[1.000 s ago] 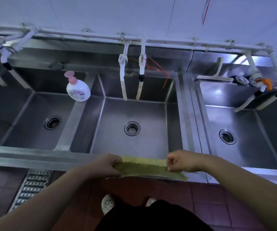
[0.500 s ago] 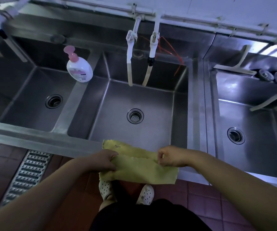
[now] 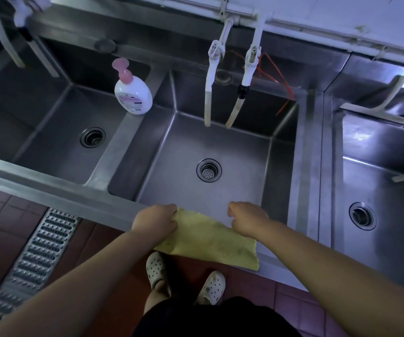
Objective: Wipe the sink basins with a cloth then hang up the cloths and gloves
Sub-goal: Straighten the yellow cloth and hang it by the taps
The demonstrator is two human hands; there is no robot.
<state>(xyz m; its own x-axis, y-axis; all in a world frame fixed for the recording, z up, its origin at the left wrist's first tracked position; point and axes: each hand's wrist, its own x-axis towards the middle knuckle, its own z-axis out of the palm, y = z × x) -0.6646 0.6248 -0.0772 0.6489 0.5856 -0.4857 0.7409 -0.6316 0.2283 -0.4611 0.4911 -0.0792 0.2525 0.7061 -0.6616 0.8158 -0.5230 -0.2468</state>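
Note:
A yellow cloth (image 3: 208, 242) hangs over the front rim of the middle sink basin (image 3: 278, 166). My left hand (image 3: 154, 221) grips its left edge with curled fingers. My right hand (image 3: 247, 221) holds its right part, fingers curled over the top edge. The cloth's lower edge drops in front of the rim above the floor. A left basin (image 3: 57, 152) and a right basin (image 3: 390, 195) flank the middle one. No gloves are in view.
A white soap bottle with a pink pump (image 3: 132, 90) stands on the divider between the left and middle basins. Two taps with hoses (image 3: 227, 81) hang over the middle basin. A squeegee (image 3: 378, 105) lies behind the right basin. A floor drain grate (image 3: 35, 254) runs at lower left.
The view has tilted further down toward the basin and floor. Both hands have spread the cloth wider and laid it flatter over the front rim.

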